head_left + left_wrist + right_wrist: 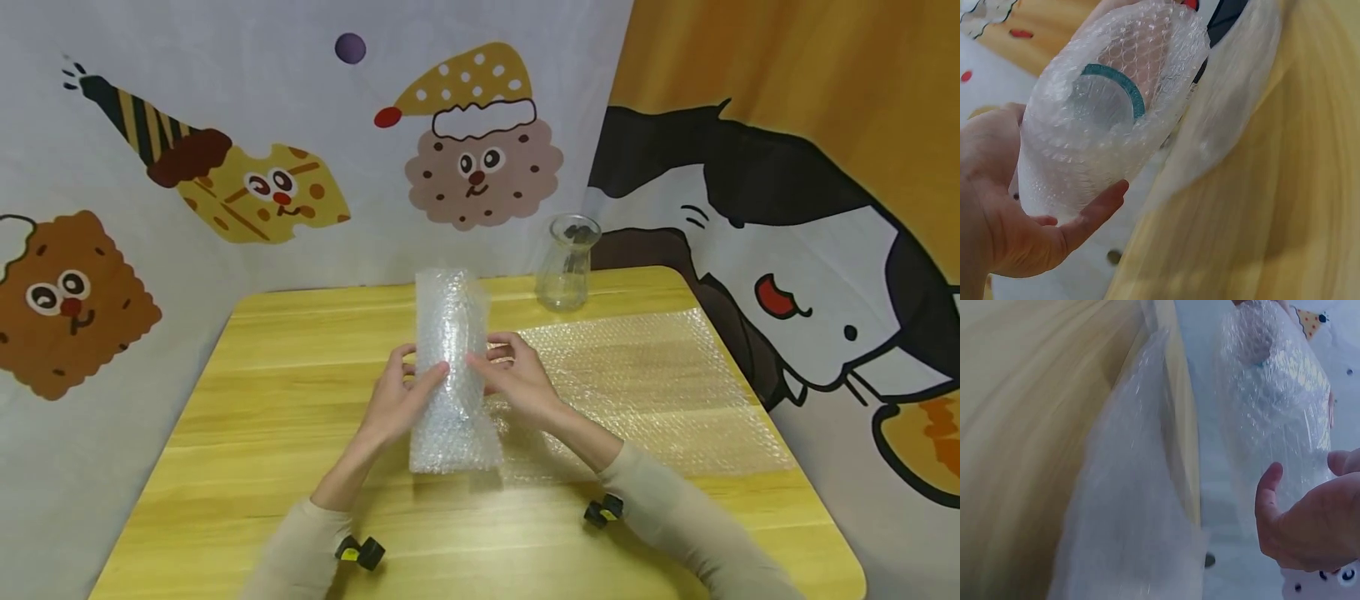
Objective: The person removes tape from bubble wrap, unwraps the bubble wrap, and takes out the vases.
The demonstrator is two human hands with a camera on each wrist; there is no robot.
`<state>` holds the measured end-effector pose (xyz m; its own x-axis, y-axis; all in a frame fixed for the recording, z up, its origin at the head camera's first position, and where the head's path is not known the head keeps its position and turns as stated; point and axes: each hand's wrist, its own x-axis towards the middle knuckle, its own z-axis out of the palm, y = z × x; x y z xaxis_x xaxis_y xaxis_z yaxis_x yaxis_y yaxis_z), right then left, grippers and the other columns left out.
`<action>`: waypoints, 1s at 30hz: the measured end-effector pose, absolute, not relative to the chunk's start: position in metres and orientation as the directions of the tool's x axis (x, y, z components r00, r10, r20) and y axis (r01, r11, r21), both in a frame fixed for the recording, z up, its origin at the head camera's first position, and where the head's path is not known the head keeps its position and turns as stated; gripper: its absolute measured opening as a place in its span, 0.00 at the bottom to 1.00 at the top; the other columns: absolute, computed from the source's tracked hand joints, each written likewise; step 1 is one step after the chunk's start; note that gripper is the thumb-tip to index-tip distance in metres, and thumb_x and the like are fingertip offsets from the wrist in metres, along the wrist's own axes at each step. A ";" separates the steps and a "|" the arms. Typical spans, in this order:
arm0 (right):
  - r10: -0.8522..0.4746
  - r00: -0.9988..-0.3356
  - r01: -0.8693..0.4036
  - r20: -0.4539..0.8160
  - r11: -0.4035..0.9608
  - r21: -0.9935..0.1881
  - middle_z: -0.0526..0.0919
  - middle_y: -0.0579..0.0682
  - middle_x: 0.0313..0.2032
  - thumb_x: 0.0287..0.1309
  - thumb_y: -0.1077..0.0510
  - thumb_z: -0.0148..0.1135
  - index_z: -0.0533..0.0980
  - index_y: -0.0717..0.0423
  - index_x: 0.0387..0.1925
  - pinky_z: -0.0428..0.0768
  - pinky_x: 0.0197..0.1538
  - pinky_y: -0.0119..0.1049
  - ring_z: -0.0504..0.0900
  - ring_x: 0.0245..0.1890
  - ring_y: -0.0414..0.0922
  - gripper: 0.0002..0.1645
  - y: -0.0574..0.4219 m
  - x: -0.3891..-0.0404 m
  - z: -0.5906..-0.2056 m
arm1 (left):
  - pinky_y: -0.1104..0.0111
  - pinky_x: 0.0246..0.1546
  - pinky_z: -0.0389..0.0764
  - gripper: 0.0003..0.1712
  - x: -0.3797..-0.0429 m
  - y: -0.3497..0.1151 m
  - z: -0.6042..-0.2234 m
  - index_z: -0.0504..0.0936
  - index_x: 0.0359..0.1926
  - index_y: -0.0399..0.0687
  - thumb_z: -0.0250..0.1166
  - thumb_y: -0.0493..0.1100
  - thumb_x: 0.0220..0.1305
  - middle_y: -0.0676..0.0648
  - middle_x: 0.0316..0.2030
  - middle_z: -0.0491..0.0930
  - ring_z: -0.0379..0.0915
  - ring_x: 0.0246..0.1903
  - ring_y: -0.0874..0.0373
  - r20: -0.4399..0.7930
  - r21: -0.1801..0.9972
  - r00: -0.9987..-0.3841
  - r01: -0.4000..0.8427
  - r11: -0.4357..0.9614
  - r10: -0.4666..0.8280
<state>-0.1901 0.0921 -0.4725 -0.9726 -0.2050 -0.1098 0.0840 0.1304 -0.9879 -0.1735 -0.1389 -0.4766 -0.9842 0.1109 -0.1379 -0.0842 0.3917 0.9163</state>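
Both hands hold a bubble-wrap bundle [453, 425] upright between them, over the table's middle. My left hand [396, 396] grips its left side, thumb in front and fingers behind. On the other side my right hand [528, 383] grips it, also with the thumb in front. In the left wrist view, the open end of the wrap shows a clear round thing with a teal ring [1124, 85] inside; its full shape is hidden. The right wrist view shows the wrapped side of the bundle [1279, 419] by the right hand [1316, 515].
A flat bubble-wrap sheet [645, 392] covers the right part of the wooden table [292, 400]. Behind it, near the back edge, stands a clear glass vase [564, 275]. Printed cloth walls [300, 50] rise behind the table. Each wrist bears a small black camera.
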 end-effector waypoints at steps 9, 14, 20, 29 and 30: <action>-0.153 -0.977 0.115 -0.150 0.216 -0.970 0.73 0.57 0.62 0.59 0.33 0.71 0.65 0.48 0.70 0.89 0.54 0.53 0.82 0.57 0.54 0.46 0.154 -0.173 -0.475 | 0.51 0.50 0.89 0.54 -0.165 -0.083 -0.487 0.55 0.80 0.54 0.60 0.76 0.65 0.35 0.66 0.75 0.82 0.58 0.39 -0.109 0.914 -0.974 -0.020 0.405 0.200; -0.149 -0.976 0.124 -0.158 0.214 -0.969 0.73 0.59 0.62 0.61 0.35 0.71 0.65 0.49 0.71 0.90 0.52 0.48 0.82 0.57 0.54 0.45 0.173 -0.169 -0.479 | 0.51 0.50 0.89 0.56 -0.162 -0.066 -0.494 0.50 0.82 0.52 0.59 0.75 0.66 0.33 0.69 0.72 0.81 0.60 0.38 -0.105 0.925 -0.959 0.004 0.381 0.264; -0.146 -0.974 0.148 -0.175 0.182 -0.972 0.74 0.62 0.61 0.63 0.42 0.71 0.65 0.53 0.70 0.90 0.49 0.45 0.83 0.54 0.51 0.42 0.188 -0.169 -0.484 | 0.55 0.46 0.91 0.56 -0.161 -0.053 -0.500 0.46 0.83 0.53 0.60 0.72 0.68 0.33 0.68 0.74 0.82 0.59 0.39 -0.105 0.944 -0.937 0.011 0.329 0.332; -0.145 -0.965 0.196 -0.219 0.157 -0.968 0.74 0.64 0.59 0.64 0.44 0.71 0.65 0.59 0.70 0.89 0.50 0.47 0.84 0.46 0.48 0.42 0.198 -0.171 -0.493 | 0.60 0.40 0.92 0.54 -0.161 -0.042 -0.508 0.48 0.83 0.55 0.61 0.72 0.68 0.32 0.65 0.77 0.84 0.55 0.41 -0.133 0.944 -0.929 -0.013 0.331 0.345; -0.149 -0.964 0.198 -0.222 0.160 -0.967 0.74 0.65 0.59 0.65 0.44 0.71 0.64 0.59 0.70 0.89 0.50 0.46 0.85 0.46 0.48 0.42 0.198 -0.172 -0.495 | 0.60 0.40 0.92 0.54 -0.161 -0.042 -0.509 0.49 0.83 0.55 0.61 0.71 0.68 0.32 0.65 0.77 0.85 0.55 0.41 -0.134 0.942 -0.929 -0.012 0.334 0.345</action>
